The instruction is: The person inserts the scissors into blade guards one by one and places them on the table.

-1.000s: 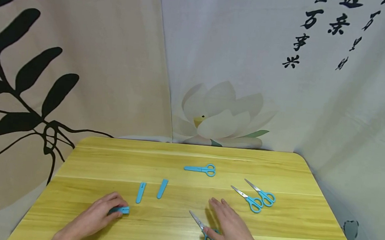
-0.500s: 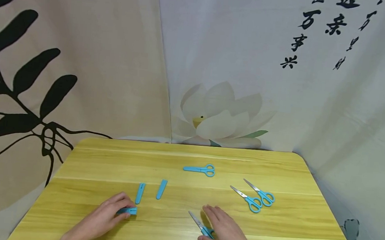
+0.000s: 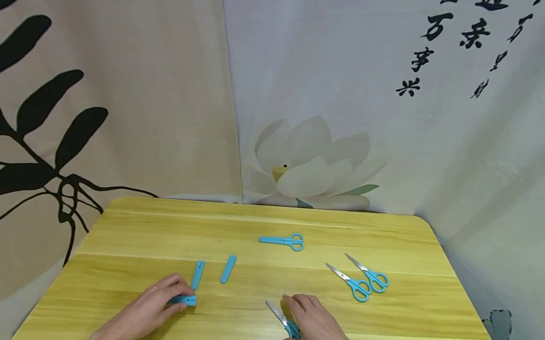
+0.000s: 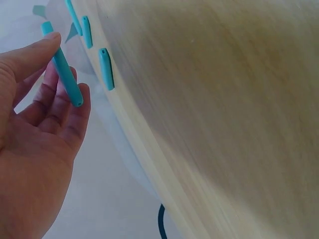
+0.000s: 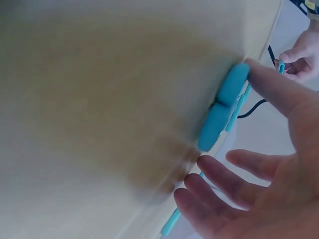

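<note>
Blue sheath (image 3: 187,300) in narrow grip of left hand (image 3: 153,303), wide grip of right hand (image 3: 318,329) against scissors (image 3: 291,329)

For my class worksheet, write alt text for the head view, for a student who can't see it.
A person's left hand holds a blue scissors cover; the right hand is at the handles of uncovered scissors on a wooden table. Two more covers, two uncovered pairs and one covered pair lie farther back.

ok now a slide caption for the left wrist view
Left hand pinching a blue sheath, with three more blue pieces on the table.
</note>
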`<state>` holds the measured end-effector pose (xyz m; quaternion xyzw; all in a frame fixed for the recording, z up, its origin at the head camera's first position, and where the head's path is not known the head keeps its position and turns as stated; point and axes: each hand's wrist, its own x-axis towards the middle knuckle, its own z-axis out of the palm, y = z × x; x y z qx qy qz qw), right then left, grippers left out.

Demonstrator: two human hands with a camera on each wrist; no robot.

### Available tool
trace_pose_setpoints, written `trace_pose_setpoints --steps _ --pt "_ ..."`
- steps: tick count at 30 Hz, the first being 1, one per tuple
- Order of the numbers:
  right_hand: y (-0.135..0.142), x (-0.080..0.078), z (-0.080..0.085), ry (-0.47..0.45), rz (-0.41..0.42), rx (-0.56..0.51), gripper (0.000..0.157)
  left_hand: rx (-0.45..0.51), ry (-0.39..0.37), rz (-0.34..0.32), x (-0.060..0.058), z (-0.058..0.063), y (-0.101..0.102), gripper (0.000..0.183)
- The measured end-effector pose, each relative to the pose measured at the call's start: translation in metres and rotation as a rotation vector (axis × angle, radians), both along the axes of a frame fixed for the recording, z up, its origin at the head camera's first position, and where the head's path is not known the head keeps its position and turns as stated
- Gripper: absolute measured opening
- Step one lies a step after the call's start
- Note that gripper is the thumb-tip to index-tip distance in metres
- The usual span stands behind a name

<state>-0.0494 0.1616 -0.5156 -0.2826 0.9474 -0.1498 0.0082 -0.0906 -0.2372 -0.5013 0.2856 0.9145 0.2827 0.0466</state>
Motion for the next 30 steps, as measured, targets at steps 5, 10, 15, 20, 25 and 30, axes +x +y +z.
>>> trace_pose_setpoints --steps 5,10,15,20,25,30 --pt "0.002 -0.003 0.000 0.020 0.000 -0.020 0.069 -0.007 -0.008 0.000 0.000 0.001 0.001 0.022" --pt "0.002 -0.006 -0.002 0.046 0.027 -0.066 0.056 -0.010 -0.019 -0.006 0.000 0.001 0.002 0.021" --pt "0.003 -0.009 -0.004 0.032 0.055 -0.108 0.042 -0.007 -0.024 -0.011 0.000 0.000 0.002 0.022" --pt "0.004 -0.012 -0.004 -0.003 0.042 -0.119 0.040 -0.001 -0.010 -0.019 -0.001 -0.001 0.002 0.022" --pt "0.005 -0.014 -0.004 -0.026 0.032 -0.115 0.032 0.006 0.004 -0.028 0.000 -0.002 0.002 0.022" --pt "0.003 -0.016 -0.003 -0.004 0.034 -0.110 0.018 0.002 -0.029 -0.021 -0.001 0.001 0.005 0.018"
